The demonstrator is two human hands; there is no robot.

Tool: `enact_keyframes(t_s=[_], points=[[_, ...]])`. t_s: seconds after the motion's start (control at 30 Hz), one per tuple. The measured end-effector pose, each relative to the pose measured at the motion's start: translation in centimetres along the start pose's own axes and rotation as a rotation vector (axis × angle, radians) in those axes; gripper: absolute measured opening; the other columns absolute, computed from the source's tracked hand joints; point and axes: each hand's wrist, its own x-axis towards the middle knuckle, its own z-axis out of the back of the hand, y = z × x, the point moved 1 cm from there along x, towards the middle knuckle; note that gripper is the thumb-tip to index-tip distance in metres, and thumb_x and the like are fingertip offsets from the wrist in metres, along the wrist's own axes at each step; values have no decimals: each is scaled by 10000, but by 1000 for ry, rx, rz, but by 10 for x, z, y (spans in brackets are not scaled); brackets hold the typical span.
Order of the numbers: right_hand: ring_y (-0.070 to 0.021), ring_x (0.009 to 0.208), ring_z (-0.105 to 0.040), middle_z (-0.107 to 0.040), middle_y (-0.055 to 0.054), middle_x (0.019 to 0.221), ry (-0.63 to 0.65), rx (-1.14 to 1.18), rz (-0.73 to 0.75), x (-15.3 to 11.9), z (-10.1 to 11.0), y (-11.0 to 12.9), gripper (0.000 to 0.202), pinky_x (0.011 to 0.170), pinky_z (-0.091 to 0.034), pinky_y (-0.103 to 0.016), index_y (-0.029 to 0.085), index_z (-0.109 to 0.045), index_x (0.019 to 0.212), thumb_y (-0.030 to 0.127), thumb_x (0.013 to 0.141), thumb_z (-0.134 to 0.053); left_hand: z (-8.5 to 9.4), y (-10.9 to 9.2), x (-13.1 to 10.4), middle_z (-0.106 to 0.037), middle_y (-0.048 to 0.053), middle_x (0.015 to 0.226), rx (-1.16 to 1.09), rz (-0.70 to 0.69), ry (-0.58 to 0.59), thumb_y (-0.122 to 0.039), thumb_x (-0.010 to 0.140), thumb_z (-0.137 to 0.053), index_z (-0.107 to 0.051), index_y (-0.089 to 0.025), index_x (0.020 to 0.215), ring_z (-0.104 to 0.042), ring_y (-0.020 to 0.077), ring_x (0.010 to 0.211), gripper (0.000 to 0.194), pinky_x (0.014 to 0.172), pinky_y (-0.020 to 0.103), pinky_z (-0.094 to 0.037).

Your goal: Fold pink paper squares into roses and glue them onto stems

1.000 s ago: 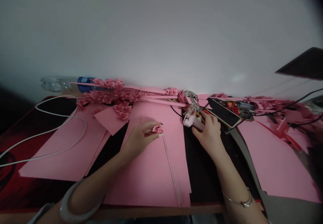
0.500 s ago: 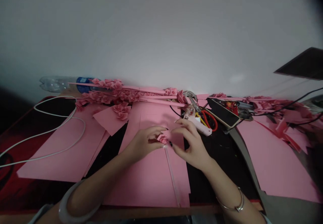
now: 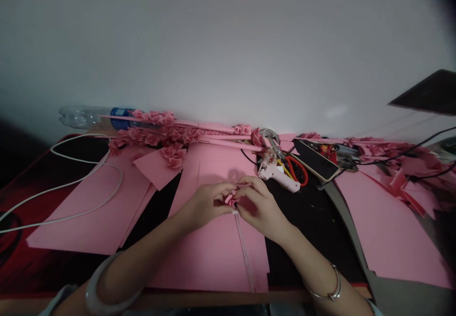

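A small folded pink paper flower (image 3: 231, 201) is pinched between my two hands, partly hidden by the fingers. My left hand (image 3: 210, 203) grips it from the left, fingers curled with the thumb below. From the right, my right hand (image 3: 261, 206) closes its thumb and fingers on the flower's other side. Beneath both hands lie large pink paper sheets (image 3: 203, 259). A thin pale strip (image 3: 244, 254) runs from just under the flower down to the near edge of the sheets.
A pink glue gun (image 3: 280, 176), red-handled pliers (image 3: 299, 168) and a phone (image 3: 317, 159) lie to the right. Finished paper flowers (image 3: 153, 135) and a plastic bottle (image 3: 85, 117) line the wall. A white cable (image 3: 81, 179) loops over paper at left.
My right hand has moved left and its fingers have closed on the paper flower. My left hand still holds the flower and has shifted slightly.
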Motion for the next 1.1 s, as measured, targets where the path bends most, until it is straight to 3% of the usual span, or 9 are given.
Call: enact_keyframes(t_s=[0.43, 0.67, 0.83, 0.97, 1.1], points=[[-230, 1037, -539, -545, -87, 1067, 4, 36, -23, 0, -1, 0, 213, 899, -464, -377, 208, -596, 933, 49, 791, -590, 1, -9, 0, -556, -30, 753, 104, -28, 23, -156, 732, -653, -610, -173, 852, -523, 117, 685, 129, 641, 215, -425], [-224, 1038, -547, -543, -92, 1077, -10, 81, -45, 0, -1, 1, 216, 903, -465, -374, 201, -606, 935, 43, 791, -581, 0, 0, 0, -624, -3, 825, 42, -19, 6, -169, 716, -688, -636, -165, 972, -587, 133, 737, 261, 674, 230, -475], [-218, 1019, -561, -542, -76, 1034, -102, 173, -108, 3, 3, -3, 212, 907, -459, -387, 205, -632, 879, 35, 761, -589, 3, -3, -2, -693, 44, 940, -24, -36, -42, -238, 752, -699, -640, -171, 1021, -659, 178, 844, 284, 771, 282, -535], [-213, 957, -568, -546, -80, 1029, -181, 232, -230, 4, 8, -9, 163, 733, -498, -324, 198, -641, 822, 55, 756, -599, 9, -1, 0, -688, 56, 907, 25, -47, -201, -361, 894, -534, -642, -167, 1008, -672, 160, 698, 250, 679, 292, -557], [-191, 866, -561, -531, -76, 1020, -223, 259, -298, 3, 8, -12, 124, 552, -452, -245, 199, -654, 816, 93, 762, -618, 12, 5, 1, -685, 64, 905, 50, -34, -246, -387, 925, -478, -629, -161, 1019, -681, 158, 669, 287, 654, 293, -569]])
